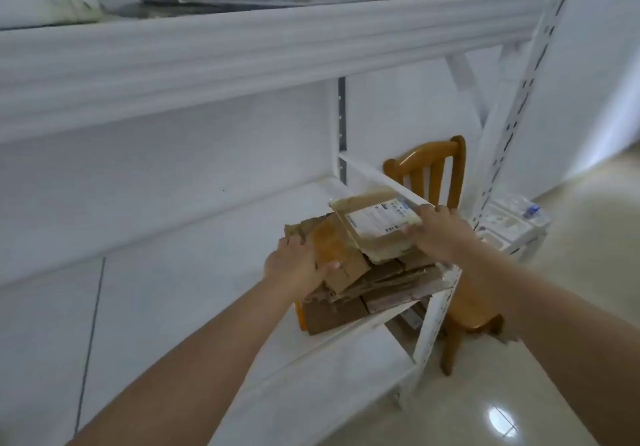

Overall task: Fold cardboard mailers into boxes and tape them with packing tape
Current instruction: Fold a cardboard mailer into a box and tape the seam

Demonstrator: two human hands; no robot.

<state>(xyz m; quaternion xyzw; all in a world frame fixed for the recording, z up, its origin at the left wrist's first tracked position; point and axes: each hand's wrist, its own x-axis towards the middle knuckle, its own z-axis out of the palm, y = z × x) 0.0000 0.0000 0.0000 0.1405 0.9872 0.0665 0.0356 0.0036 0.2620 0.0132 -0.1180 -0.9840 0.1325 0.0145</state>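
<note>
A pile of flattened brown cardboard mailers lies on the right end of a white metal shelf. My left hand grips the pile's left edge, thumb on top of a cardboard piece. My right hand holds the right edge of the top mailer, a flat brown one with a white shipping label, tilted up off the pile. No tape is in view.
A higher shelf beam crosses above, with plastic-wrapped goods on it. A wooden chair stands behind the rack's right post. White boxes sit on the glossy tiled floor to the right.
</note>
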